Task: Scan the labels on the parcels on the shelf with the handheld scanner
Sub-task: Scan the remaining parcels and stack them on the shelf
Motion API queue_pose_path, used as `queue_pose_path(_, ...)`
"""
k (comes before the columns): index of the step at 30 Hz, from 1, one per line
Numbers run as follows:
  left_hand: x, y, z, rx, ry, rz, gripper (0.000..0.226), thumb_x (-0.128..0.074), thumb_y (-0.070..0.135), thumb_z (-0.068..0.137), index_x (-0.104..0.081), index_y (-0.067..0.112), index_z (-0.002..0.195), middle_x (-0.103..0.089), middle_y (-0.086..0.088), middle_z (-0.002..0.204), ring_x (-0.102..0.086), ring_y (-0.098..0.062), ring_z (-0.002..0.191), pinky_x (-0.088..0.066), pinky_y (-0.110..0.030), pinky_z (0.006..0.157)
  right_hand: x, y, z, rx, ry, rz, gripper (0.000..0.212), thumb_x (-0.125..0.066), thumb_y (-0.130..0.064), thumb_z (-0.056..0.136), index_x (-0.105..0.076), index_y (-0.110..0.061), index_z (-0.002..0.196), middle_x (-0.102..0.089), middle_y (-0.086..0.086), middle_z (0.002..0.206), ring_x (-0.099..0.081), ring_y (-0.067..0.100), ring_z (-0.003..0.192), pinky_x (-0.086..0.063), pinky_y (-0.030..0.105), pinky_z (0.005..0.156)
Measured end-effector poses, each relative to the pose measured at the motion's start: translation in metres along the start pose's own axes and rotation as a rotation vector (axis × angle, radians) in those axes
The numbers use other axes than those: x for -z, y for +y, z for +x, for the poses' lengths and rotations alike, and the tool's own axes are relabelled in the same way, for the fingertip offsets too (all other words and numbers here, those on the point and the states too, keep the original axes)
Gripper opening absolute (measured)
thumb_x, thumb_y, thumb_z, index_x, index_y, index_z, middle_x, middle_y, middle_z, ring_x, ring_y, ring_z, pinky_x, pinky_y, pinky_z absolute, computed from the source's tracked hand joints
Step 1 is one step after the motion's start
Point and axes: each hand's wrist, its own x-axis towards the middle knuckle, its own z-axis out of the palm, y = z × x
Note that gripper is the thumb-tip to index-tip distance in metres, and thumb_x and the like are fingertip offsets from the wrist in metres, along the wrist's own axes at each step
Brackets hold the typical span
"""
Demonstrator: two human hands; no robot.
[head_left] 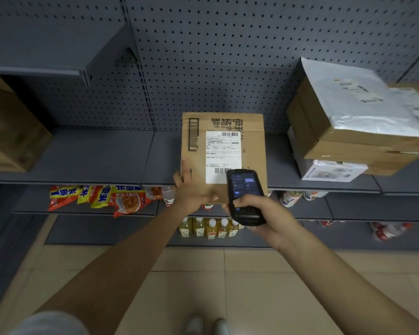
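Note:
A flat brown cardboard parcel (252, 131) is tilted up from the grey shelf (94, 160), its white shipping label (223, 151) facing me. My left hand (190, 189) grips the parcel's lower left corner, thumb on its front. My right hand (264, 213) holds a black handheld scanner (244, 194) with a lit screen, its top end overlapping the label's lower right corner.
A stack of parcels (348, 131), brown boxes, a white box and a white plastic mailer, stands on the shelf at the right. Another brown box (10, 131) sits at the far left. Snack bags (102, 197) and bottles (211, 228) fill lower shelves. A pegboard backs the shelving.

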Motion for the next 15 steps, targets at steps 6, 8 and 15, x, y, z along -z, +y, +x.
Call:
queue_pose_path(6,-0.007,0.000,-0.009,0.049,0.053,0.065,0.130,-0.079,0.039,0.075,0.028,0.034,0.148,0.001,-0.010,0.159,-0.016,-0.036,0.143,-0.025,-0.045,0.113,-0.023,0.006,-0.011,-0.101,-0.042,0.061,0.028,-0.053,0.009,0.080,-0.058,0.010,0.108,-0.066,0.024,0.094,-0.071,0.020,0.066,-0.058,0.023,0.062)
queue_pose_path(8,-0.008,-0.003,-0.013,0.039,0.052,0.052,0.131,-0.080,0.035,0.075,0.030,0.035,0.147,0.001,-0.009,0.159,-0.013,-0.040,0.144,-0.025,-0.051,0.113,-0.025,0.005,-0.014,-0.107,-0.040,0.034,0.027,-0.054,0.008,0.080,-0.059,0.008,0.106,-0.065,0.023,0.096,-0.070,0.021,0.069,-0.059,0.024,0.065)
queue_pose_path(15,-0.010,-0.008,-0.018,0.008,0.065,0.057,0.137,-0.083,0.041,0.069,0.031,0.036,0.146,0.003,-0.007,0.159,-0.019,-0.042,0.142,-0.034,-0.055,0.111,-0.029,0.006,-0.022,-0.131,-0.002,0.071,0.030,-0.055,0.010,0.078,-0.057,0.011,0.108,-0.064,0.027,0.101,-0.066,0.029,0.084,-0.057,0.030,0.076)
